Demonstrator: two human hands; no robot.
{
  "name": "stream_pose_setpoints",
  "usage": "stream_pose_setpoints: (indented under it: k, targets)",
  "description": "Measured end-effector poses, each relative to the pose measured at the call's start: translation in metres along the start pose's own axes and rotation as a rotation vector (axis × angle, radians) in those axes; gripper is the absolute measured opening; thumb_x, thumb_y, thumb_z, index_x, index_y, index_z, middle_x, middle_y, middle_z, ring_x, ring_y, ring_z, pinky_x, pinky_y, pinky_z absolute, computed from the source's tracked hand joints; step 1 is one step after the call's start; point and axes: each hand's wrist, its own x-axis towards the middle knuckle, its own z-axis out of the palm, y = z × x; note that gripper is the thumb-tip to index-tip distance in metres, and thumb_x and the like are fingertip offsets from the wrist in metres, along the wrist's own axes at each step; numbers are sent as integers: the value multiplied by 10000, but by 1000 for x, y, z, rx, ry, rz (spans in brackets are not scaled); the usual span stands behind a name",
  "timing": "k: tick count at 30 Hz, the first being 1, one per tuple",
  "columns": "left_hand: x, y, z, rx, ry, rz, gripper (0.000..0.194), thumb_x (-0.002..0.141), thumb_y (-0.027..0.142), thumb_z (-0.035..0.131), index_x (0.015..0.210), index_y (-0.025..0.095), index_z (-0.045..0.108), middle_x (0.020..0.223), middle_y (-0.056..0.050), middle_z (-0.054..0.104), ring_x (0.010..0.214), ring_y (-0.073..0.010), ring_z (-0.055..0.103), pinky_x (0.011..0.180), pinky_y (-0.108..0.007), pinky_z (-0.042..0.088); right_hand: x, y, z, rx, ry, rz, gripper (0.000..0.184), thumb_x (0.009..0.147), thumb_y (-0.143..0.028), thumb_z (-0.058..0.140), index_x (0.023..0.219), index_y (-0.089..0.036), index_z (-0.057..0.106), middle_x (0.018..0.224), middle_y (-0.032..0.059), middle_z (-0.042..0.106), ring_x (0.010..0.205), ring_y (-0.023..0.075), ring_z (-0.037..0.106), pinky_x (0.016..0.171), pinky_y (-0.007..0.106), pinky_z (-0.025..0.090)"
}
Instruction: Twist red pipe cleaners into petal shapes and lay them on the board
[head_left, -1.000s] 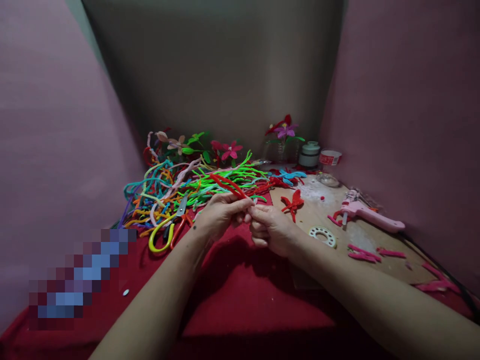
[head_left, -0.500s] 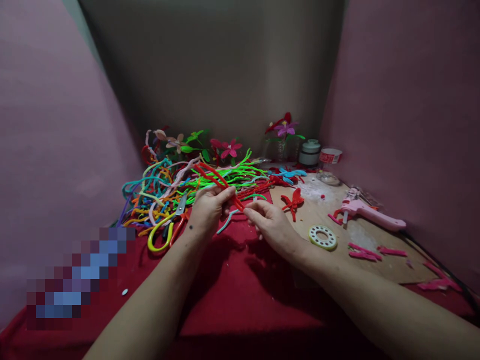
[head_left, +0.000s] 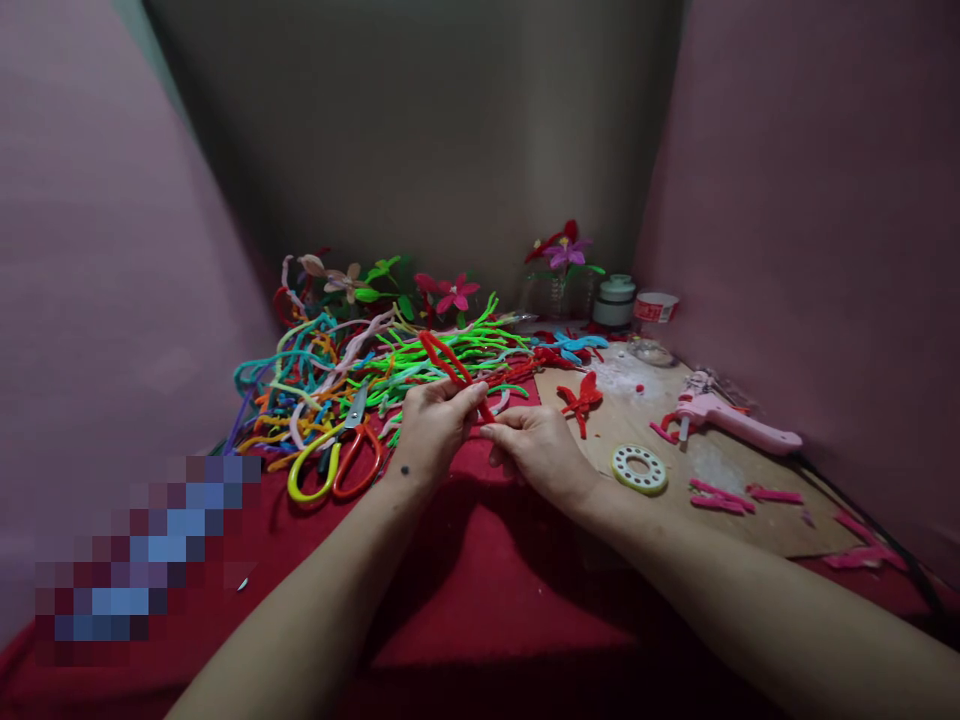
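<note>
A red pipe cleaner (head_left: 444, 356), bent into a narrow loop, is held between both hands above the red cloth. My left hand (head_left: 441, 425) pinches it between thumb and fingers, with the loop rising away up and to the left. Close beside it, my right hand (head_left: 536, 445) grips the lower end with thumb and forefinger. Left of the left hand lie scissors (head_left: 339, 455) with one yellow and one red handle. Behind the hands spreads a pile of green pipe cleaners (head_left: 450, 350). A red pipe-cleaner shape (head_left: 583, 402) rests on the board to the right.
A wooden board (head_left: 772, 530) at right carries a pink glue gun (head_left: 739, 425), a round white-and-yellow disc (head_left: 639, 469) and pink pieces (head_left: 720, 497). Pipe-cleaner flowers (head_left: 456, 293), a lidded jar (head_left: 615, 300) and a small cup (head_left: 655, 306) stand at the back. Pink walls (head_left: 825, 200) flank the table.
Both hands have drawn closer together. The red loop has shifted right and stands steeper and narrower. The view has shifted slightly, so the surroundings sit a little further left.
</note>
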Motion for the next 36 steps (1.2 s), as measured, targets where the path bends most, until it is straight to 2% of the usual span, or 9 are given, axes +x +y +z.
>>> stream_pose_setpoints:
  k: [5, 8, 12, 15, 18, 22, 26, 28, 36]
  targets:
    - [2, -3, 0, 18, 28, 18, 249, 663, 297, 619, 497, 137, 523, 335, 64, 384, 311, -38, 303, 338, -189, 215, 1, -1, 0, -164, 69, -90, 282, 751, -234, 560, 481, -152, 549, 427, -20, 511, 428, 73, 421, 486, 214, 326]
    - [7, -6, -2, 62, 18, 45, 282, 653, 299, 626, 457, 142, 498, 346, 60, 376, 316, -38, 304, 339, -193, 216, 2, 1, 1, -128, 79, -86, 316, 731, -272, 596, 453, -157, 499, 417, -30, 483, 435, 72, 406, 491, 218, 327]
    - [12, -9, -7, 18, -48, 7, 313, 641, 320, 641, 458, 159, 446, 354, 71, 343, 306, -34, 277, 331, -197, 186, 3, 4, -1, 241, -83, 76, 204, 669, -266, 653, 555, -142, 537, 488, -27, 523, 433, 70, 443, 459, 206, 350]
    - [12, -9, -10, -47, -101, -73, 333, 634, 335, 655, 476, 173, 412, 349, 83, 316, 285, -33, 241, 308, -198, 157, 5, 5, -5, 610, -237, 212, 186, 689, -294, 639, 698, -119, 579, 631, 34, 620, 509, 100, 553, 512, 226, 436]
    - [9, -6, -11, -106, -157, -129, 348, 637, 337, 657, 481, 181, 387, 347, 86, 307, 277, -36, 227, 292, -196, 144, 7, 5, -10, 746, -310, 283, 151, 709, -250, 625, 730, -110, 572, 666, 65, 651, 531, 116, 599, 541, 244, 477]
    - [9, -6, -10, -83, -187, -146, 330, 628, 331, 661, 473, 171, 418, 335, 74, 336, 276, -42, 248, 295, -199, 155, 8, 8, -8, 648, -327, 324, 88, 701, -185, 611, 706, -112, 561, 612, 52, 647, 490, 115, 601, 502, 233, 482]
    - [11, -11, -8, 26, -84, -117, 284, 612, 344, 661, 488, 144, 503, 340, 60, 376, 293, -42, 287, 324, -196, 178, 8, 5, -3, 393, -109, 232, 79, 662, -156, 603, 640, -134, 530, 486, -1, 587, 377, 91, 522, 368, 178, 389]
    - [11, -13, -6, 70, -30, -90, 287, 597, 344, 668, 475, 139, 508, 348, 56, 389, 307, -41, 301, 339, -195, 192, 8, 3, -1, 315, -68, 196, 61, 663, -138, 577, 625, -140, 529, 472, -11, 573, 368, 81, 503, 370, 179, 389]
    - [9, -10, -4, -6, -30, -76, 269, 605, 319, 654, 479, 145, 492, 355, 56, 398, 311, -47, 322, 348, -200, 212, 8, 4, -4, 286, -214, 92, 62, 688, -203, 557, 665, -147, 546, 551, -2, 584, 430, 100, 538, 427, 219, 436]
